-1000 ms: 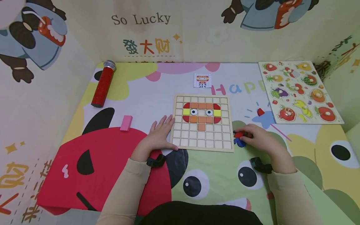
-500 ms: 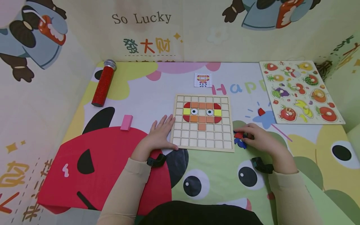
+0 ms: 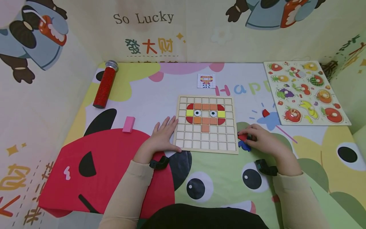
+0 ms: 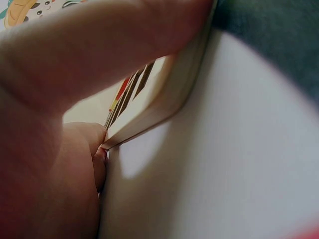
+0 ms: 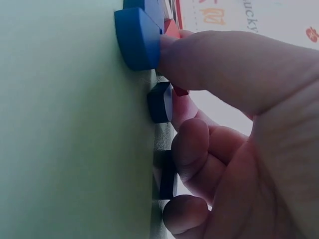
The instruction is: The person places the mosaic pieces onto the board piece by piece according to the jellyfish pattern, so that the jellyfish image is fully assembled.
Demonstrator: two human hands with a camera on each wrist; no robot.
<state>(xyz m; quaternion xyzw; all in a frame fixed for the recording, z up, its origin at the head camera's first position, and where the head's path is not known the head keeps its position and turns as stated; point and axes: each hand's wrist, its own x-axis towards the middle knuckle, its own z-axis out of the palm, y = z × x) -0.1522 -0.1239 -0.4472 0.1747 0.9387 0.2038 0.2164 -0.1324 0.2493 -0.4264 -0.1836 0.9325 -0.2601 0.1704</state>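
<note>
Red wooden tile (image 3: 242,137) sits just off the grid board's (image 3: 206,149) right edge, pinched in the curled fingers of the right hand (image 3: 264,141), atop blue tiles (image 3: 244,145). Looks light, stiff, smooth; best gripped by its thin edges. Left hand (image 3: 161,137) lies flat, fingers straight, against the board's left edge. Board cells hold a partial face of orange, red and yellow tiles (image 3: 205,113).
</note>
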